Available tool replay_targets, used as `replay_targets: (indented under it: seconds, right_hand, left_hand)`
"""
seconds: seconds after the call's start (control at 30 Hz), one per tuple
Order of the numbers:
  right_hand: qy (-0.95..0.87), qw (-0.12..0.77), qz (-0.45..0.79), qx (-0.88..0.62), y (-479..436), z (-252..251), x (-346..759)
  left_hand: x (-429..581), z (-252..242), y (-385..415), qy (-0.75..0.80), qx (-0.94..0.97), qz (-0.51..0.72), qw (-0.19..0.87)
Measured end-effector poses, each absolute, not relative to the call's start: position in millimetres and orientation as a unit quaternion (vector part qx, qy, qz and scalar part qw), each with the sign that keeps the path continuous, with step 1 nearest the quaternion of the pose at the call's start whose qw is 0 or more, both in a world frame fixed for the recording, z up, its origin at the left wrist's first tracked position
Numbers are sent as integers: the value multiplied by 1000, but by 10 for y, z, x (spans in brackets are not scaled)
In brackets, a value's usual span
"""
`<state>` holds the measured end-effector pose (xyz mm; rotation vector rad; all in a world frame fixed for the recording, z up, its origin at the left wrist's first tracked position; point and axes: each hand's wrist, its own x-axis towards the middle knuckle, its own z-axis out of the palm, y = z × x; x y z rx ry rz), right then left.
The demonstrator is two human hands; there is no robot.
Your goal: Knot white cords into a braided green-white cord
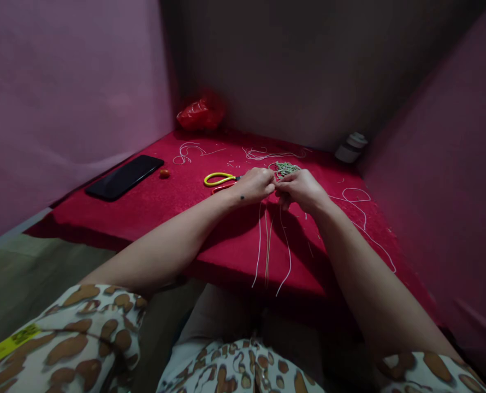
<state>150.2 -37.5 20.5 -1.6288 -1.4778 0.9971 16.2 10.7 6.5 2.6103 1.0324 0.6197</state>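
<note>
A red cloth covers the tabletop (124, 218), and a person's bare forearms reach across it from the near edge. A dark phone (124, 177) lies on the left; a crumpled red bag (201, 114) sits at the far corner.

The person's left hand (259, 184) and right hand (302, 190) meet near the middle, fingertips almost together. Each grip is narrow and seems closed on pale cords (267, 245), though from here I can't tell which strand is in which. At least 4 strands hang below the hands toward the near edge.

A pale-lidded bottle (350, 148) stands far right. Scissors (226, 176), yellow-handled, lie left of the left hand, partly covered by it and in neither grip.

The green knotted piece (286, 168) rests on the cloth just beyond the right hand, partly hidden by it. Its dense body looks already formed, I'd judge, while the long hanging ends look unworked and uncut, so the work seems partway.

A loose cord (365, 218) curls on the right, and 2 more tangles lie on the far side. Smallest are a brownish bead-like thing (164, 173) beside the phone and pale snippets (230, 164) beyond the scissors.
</note>
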Motion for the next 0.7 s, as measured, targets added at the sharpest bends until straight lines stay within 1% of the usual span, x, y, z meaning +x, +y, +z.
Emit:
replay_targets:
  seconds: [0.1,0.17,0.33,0.5,0.6,0.7]
  right_hand:
    - [-594,325,350,-647,-398,241,1490]
    - [-605,308,329,-657,-437,296,1481]
    - [-611,285,276,-685,-586,534,1446]
    - [-611,299,216,-700,-771,833,1375]
    - [-621,315,193,-691,-904,1025,1319]
    - [-636,324,180,-677,-1028,1212,1272]
  left_hand:
    - [159,50,84,343,906,221,111]
    - [157,59,54,335,907,230,114]
    - [155,206,-74,334,887,276,163]
    - [138,473,-242,322,860,338,207]
    - [110,640,-360,305,828,382,274]
    - [85,754,-470,268,790,381,398]
